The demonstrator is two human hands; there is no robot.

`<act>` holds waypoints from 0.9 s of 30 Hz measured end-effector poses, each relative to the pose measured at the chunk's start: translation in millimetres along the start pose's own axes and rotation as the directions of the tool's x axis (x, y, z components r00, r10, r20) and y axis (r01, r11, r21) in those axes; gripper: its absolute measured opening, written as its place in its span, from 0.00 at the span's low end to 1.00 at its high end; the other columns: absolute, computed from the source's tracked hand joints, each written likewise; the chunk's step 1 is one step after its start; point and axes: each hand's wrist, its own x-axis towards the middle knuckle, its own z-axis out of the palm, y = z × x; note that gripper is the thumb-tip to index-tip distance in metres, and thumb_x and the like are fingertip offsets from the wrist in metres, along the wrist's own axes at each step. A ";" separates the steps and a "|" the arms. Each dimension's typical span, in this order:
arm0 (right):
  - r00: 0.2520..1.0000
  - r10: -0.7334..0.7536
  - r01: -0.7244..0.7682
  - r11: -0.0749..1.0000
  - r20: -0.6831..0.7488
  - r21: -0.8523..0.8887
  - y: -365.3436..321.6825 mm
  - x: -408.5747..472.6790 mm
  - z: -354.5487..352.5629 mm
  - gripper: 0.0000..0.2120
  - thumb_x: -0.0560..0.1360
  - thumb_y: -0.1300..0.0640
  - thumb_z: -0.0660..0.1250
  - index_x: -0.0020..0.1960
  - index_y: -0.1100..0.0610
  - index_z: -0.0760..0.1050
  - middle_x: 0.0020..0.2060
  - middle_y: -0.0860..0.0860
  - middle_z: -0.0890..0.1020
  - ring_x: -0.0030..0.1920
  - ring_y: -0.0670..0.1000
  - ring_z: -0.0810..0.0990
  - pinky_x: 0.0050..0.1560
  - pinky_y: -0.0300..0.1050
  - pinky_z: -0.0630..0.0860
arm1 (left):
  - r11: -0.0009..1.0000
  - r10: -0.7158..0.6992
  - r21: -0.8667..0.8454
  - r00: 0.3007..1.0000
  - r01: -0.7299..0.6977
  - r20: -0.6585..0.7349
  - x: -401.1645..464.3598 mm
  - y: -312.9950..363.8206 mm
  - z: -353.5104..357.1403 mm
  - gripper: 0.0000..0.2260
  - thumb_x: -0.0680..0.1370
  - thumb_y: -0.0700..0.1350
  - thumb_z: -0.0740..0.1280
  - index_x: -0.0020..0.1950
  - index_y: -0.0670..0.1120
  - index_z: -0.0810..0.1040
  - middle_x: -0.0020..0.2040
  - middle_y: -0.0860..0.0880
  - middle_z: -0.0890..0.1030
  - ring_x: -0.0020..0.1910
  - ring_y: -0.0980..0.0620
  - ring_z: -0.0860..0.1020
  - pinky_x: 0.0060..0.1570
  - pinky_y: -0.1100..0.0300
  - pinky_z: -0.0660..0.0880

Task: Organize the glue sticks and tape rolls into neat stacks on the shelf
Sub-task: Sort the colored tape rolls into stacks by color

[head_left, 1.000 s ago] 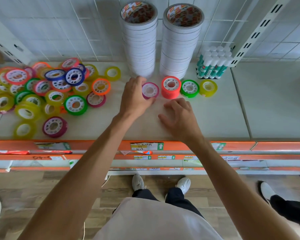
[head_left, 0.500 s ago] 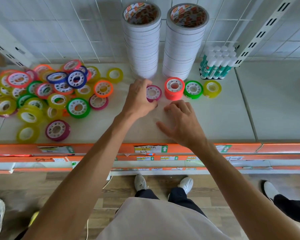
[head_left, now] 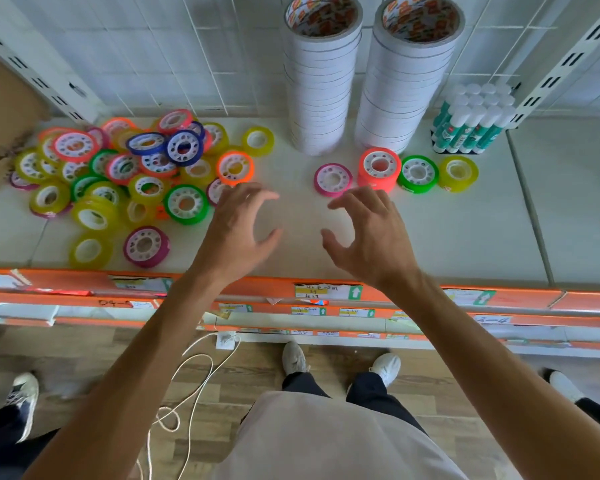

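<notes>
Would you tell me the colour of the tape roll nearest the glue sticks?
Yellow tape roll, clearest in the head view.

We see a white shelf (head_left: 465, 237). Colorful tape rolls (head_left: 118, 178) lie piled on its left. Two tall white tape stacks (head_left: 361, 91) and glue sticks (head_left: 471, 123) stand far right.

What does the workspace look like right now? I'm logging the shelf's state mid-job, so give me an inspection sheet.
Surface: pale shelf with an orange front rail.
Job's things: row of pink roll, orange stack, green roll, yellow roll; two tall white tape stacks; glue sticks bunched upright.
Clutter: loose coloured rolls heaped at left.
Grippers: left hand and right hand spread open, holding nothing.
Cables: white cord on the floor.
Surroundings: wire grid back wall, bystanders' shoes.
</notes>
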 end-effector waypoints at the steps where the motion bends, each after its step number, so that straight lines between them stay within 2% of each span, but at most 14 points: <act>1: 1.000 -0.024 0.024 1.000 -0.007 0.019 -13.6 8.8 2.2 0.19 0.70 0.47 0.70 0.57 0.55 0.79 0.54 0.54 0.79 0.54 0.57 0.76 0.55 0.52 0.75 | 1.000 -0.007 0.016 1.000 0.007 -0.003 -3.8 -4.6 -6.2 0.18 0.74 0.45 0.72 0.63 0.42 0.78 0.61 0.44 0.78 0.64 0.46 0.73 0.67 0.62 0.63; 4: 0.994 -0.077 0.071 0.995 0.083 0.076 -50.0 38.3 14.9 0.19 0.72 0.48 0.70 0.60 0.56 0.77 0.56 0.54 0.79 0.56 0.59 0.76 0.56 0.51 0.72 | 0.999 -0.032 0.032 0.999 0.033 -0.036 -14.3 -15.8 -21.9 0.19 0.73 0.43 0.74 0.63 0.41 0.78 0.62 0.44 0.78 0.64 0.47 0.72 0.66 0.50 0.68; 7: 0.972 -0.108 0.090 0.992 0.207 0.093 -71.7 64.5 35.9 0.23 0.74 0.49 0.70 0.65 0.56 0.73 0.62 0.55 0.76 0.62 0.58 0.73 0.60 0.50 0.70 | 0.997 -0.059 0.041 0.996 0.063 -0.074 -26.9 -27.1 -32.0 0.21 0.73 0.44 0.73 0.64 0.41 0.77 0.62 0.44 0.77 0.64 0.47 0.71 0.65 0.51 0.69; 10: 0.963 -0.095 0.080 0.994 0.253 0.070 -83.1 89.2 53.3 0.29 0.74 0.48 0.71 0.71 0.57 0.68 0.67 0.56 0.72 0.66 0.59 0.69 0.64 0.52 0.70 | 0.986 -0.141 0.066 0.982 0.150 -0.128 -32.7 -37.3 -39.8 0.21 0.72 0.43 0.74 0.64 0.43 0.77 0.61 0.45 0.77 0.62 0.45 0.71 0.62 0.53 0.68; 13: 0.960 -0.071 0.059 0.997 0.270 0.051 -94.6 110.3 69.2 0.32 0.74 0.46 0.71 0.72 0.58 0.65 0.68 0.58 0.70 0.67 0.60 0.68 0.65 0.54 0.71 | 0.957 -0.247 0.106 0.950 0.270 -0.192 -30.0 -52.3 -48.7 0.23 0.70 0.43 0.74 0.64 0.42 0.76 0.62 0.43 0.77 0.63 0.42 0.72 0.63 0.48 0.69; 15: 0.959 -0.056 0.047 0.998 0.277 0.040 -99.7 119.2 77.8 0.33 0.74 0.46 0.71 0.73 0.59 0.65 0.69 0.58 0.70 0.68 0.60 0.67 0.65 0.54 0.70 | 0.944 -0.278 0.135 0.945 0.302 -0.173 -26.0 -61.1 -51.4 0.27 0.69 0.44 0.75 0.67 0.41 0.75 0.64 0.42 0.77 0.65 0.40 0.72 0.65 0.47 0.68; 20: 0.979 -0.017 0.013 1.000 0.205 0.020 -103.0 120.8 86.6 0.31 0.74 0.46 0.72 0.71 0.58 0.68 0.66 0.58 0.73 0.66 0.60 0.70 0.61 0.53 0.71 | 0.934 -0.288 0.173 0.945 0.313 -0.153 -22.3 -72.5 -47.8 0.29 0.70 0.42 0.75 0.70 0.40 0.73 0.66 0.40 0.76 0.67 0.39 0.70 0.67 0.46 0.66; 23: 0.988 -0.007 0.007 1.000 0.153 -0.001 -100.1 109.8 82.4 0.34 0.70 0.43 0.74 0.70 0.57 0.69 0.63 0.57 0.75 0.61 0.60 0.74 0.57 0.53 0.73 | 0.937 -0.262 0.188 0.948 0.295 -0.181 -21.4 -78.4 -46.2 0.28 0.69 0.41 0.75 0.67 0.40 0.75 0.63 0.41 0.77 0.64 0.38 0.72 0.64 0.45 0.68; 27: 0.987 0.029 -0.037 0.998 0.158 0.049 -96.5 90.7 68.5 0.35 0.68 0.42 0.76 0.69 0.57 0.69 0.60 0.56 0.76 0.57 0.59 0.78 0.51 0.53 0.78 | 0.936 -0.244 0.206 0.948 0.285 -0.204 -18.0 -79.5 -47.8 0.26 0.68 0.42 0.76 0.65 0.42 0.75 0.61 0.41 0.76 0.62 0.38 0.73 0.59 0.44 0.71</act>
